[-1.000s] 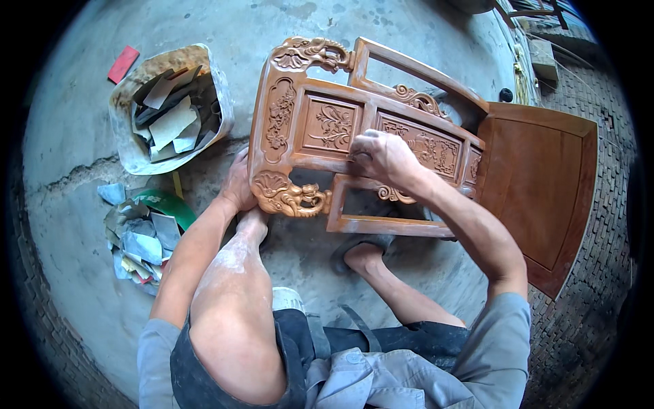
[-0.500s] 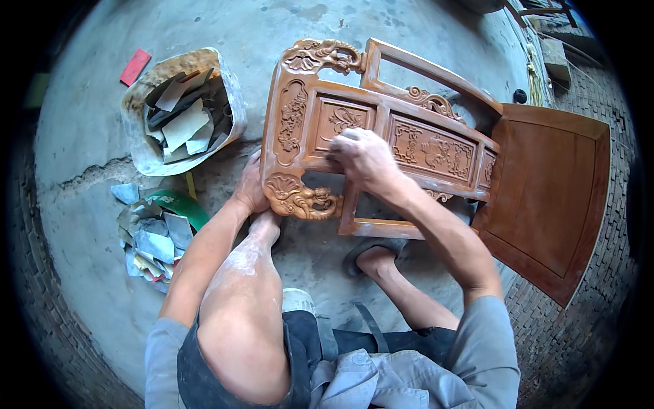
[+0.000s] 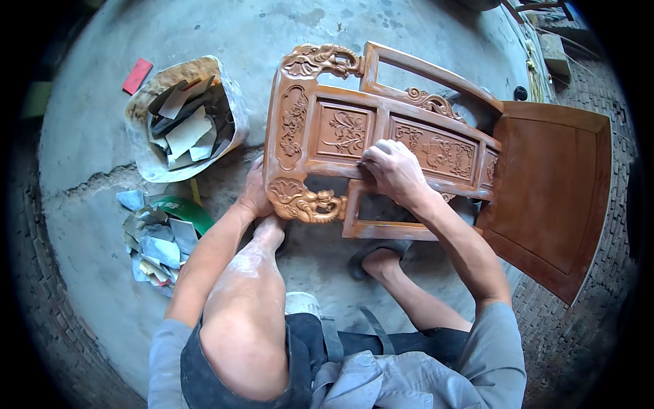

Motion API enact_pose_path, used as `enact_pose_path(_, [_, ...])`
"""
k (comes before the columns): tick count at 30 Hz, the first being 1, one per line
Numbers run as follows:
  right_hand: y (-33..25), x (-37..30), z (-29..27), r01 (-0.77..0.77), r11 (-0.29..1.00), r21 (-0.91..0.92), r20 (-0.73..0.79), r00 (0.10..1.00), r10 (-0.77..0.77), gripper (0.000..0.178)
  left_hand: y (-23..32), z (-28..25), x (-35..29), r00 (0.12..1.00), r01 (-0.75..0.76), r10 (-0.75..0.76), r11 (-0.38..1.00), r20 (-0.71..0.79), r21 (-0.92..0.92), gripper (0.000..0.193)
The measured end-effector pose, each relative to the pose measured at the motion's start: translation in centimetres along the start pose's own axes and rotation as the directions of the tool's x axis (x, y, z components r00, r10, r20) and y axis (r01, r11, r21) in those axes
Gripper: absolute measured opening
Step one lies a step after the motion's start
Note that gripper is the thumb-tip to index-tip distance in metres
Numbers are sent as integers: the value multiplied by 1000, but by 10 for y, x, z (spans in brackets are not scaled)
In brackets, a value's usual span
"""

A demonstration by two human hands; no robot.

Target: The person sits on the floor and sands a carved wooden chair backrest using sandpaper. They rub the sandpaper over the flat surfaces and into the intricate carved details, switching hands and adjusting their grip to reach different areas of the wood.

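Observation:
A carved brown wooden chair lies tipped over in front of me. Its ornate back points left and its flat seat stands at the right. My left hand grips the outer edge of the top rail, beside a curled carved corner; its fingertips are partly hidden. Over the back's near side, my right hand is closed, fingers bent and pressed on the frame strip between the small floral panel and the longer carved panel. Whatever its fingers may hold is hidden.
A dirty white tub full of sandpaper scraps stands at left, a red block behind it. Nearer lies a heap of torn sandpaper beside a green curved piece. Brick paving borders the concrete floor on the right.
My right hand has slid right along the frame, from the small floral panel toward the longer panel. My left hand keeps its hold on the top rail. The view has shifted slightly.

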State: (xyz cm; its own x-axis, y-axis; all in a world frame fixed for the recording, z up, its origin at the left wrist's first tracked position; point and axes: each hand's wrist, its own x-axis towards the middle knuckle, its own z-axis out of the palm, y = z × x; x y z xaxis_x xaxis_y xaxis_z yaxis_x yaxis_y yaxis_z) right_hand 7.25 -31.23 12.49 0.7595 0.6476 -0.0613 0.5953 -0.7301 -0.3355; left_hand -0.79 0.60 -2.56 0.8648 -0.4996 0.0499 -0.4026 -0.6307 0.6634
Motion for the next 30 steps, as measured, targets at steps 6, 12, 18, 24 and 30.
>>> enact_pose_path(6, [-2,-5,6,162,986,-48,-139,976,-167,17,-5,4,-5,998,-62,62,998,-23,14,57])
enact_pose_path(12, [-5,5,11,195,979,-54,-142,969,-201,16,-6,6,-3,999,-49,49,998,-13,47,57])
enact_pose_path(18, [-18,26,22,228,973,-40,-98,968,-231,13,-1,3,-3,1000,-11,11,1000,-5,21,54])
enact_pose_path(24, [-17,23,22,182,983,-23,-154,971,-183,12,0,0,4,999,-9,8,1000,54,26,54])
enact_pose_path(30, [-32,36,30,161,987,-13,-75,984,-162,12,-2,3,-3,998,28,-28,1000,56,2,54])
